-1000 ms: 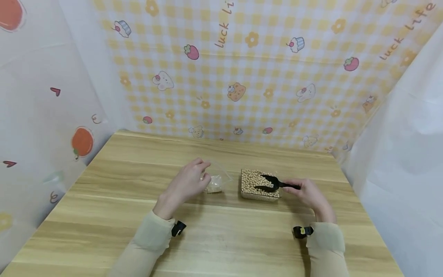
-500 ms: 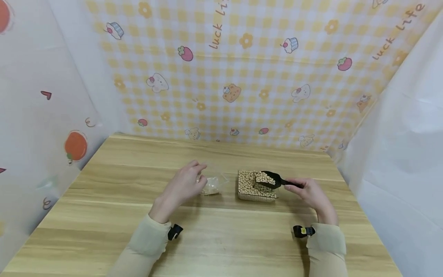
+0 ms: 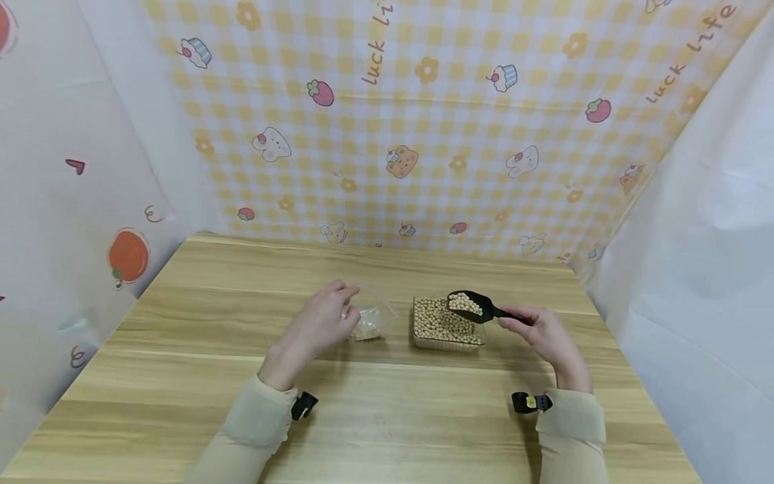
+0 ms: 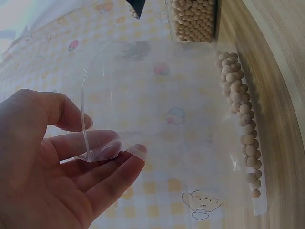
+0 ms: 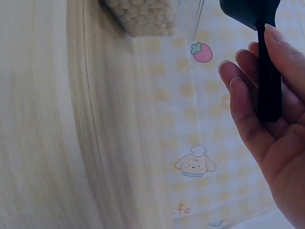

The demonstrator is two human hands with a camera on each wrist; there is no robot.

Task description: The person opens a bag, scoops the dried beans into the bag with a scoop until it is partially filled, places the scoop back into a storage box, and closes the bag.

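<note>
My left hand holds the mouth edge of a clear plastic bag, and the bag stands on the table. In the left wrist view the thumb is on one side of the film and fingers lie behind it. Soybean-like pale beans line the bag's bottom. My right hand grips the handle of a black scoop. The scoop is heaped with the same beans and hovers over a clear rectangular box full of them. In the right wrist view the scoop's bowl is partly cut off.
The wooden table runs back to a yellow checked cloth with cartoon prints. White sheets hang along the left and right sides. The box stands just right of the bag.
The scoop has come up out of the beans in the box, carrying a load, and is now raised above it. The left hand has kept its hold on the bag.
</note>
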